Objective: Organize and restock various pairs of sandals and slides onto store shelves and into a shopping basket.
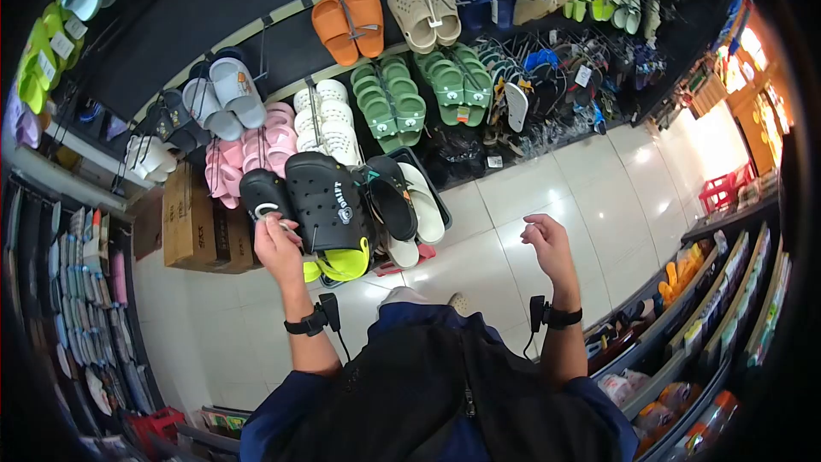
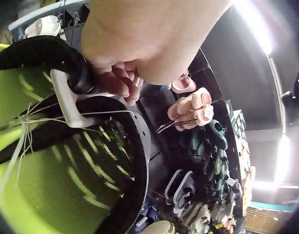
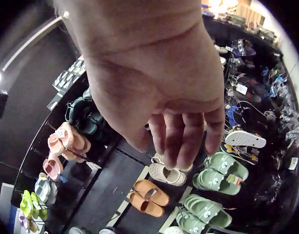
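My left hand [image 1: 279, 250] pinches the pair of black clogs [image 1: 329, 197] near a white plastic hanger [image 1: 267, 210]. In the left wrist view, the fingers of my left hand [image 2: 117, 80] curl at the dark rim of one clog [image 2: 139, 141], beside the white hanger [image 2: 69, 100] with thin strings tied round it. Lime green lining shows inside both clogs. My right hand [image 1: 550, 248] hangs in the air over the tiled floor with loosely bent fingers and holds nothing. The right wrist view shows its palm [image 3: 159, 92] and relaxed fingers before the shelf.
Orange sandals [image 1: 348, 24], beige clogs [image 1: 425, 11] and green slippers [image 1: 389, 101] hang on the rack ahead. A cardboard box [image 1: 201, 222] stands at left, and a dark bin [image 1: 440, 205] holds white slippers [image 1: 423, 205]. Slanted racks [image 1: 718, 291] line the right side.
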A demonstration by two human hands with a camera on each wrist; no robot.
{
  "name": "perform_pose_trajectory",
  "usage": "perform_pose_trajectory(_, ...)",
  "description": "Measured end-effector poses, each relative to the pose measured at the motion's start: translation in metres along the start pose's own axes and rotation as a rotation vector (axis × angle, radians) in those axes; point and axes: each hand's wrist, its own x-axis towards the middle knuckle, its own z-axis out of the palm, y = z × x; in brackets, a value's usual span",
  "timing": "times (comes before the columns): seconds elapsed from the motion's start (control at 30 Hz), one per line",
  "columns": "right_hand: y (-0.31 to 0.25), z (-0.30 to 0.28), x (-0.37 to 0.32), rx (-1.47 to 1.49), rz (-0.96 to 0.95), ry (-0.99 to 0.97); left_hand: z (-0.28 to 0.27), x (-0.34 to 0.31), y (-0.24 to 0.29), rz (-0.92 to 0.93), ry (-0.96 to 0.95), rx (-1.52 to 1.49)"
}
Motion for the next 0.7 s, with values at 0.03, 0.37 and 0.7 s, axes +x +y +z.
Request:
perform_pose_trajectory(0.03,0.001,-0.002,0.01,0.003,-0.011,-0.016,-0.004,-0.002,-0.001,-0.018,0.033,-0.01)
perform_pose_trajectory(0.37,-0.018,0.034,0.109,-0.002,-0.048,-0.232,-0.024,-0.006,-0.013,-0.049,0.246,0.062)
perform_pose_trajectory(0.7,-0.023,0.047,0.213,-0.056,0.029,-0.254,-0.012,0.007,-0.008,-0.074,0.3,0.014)
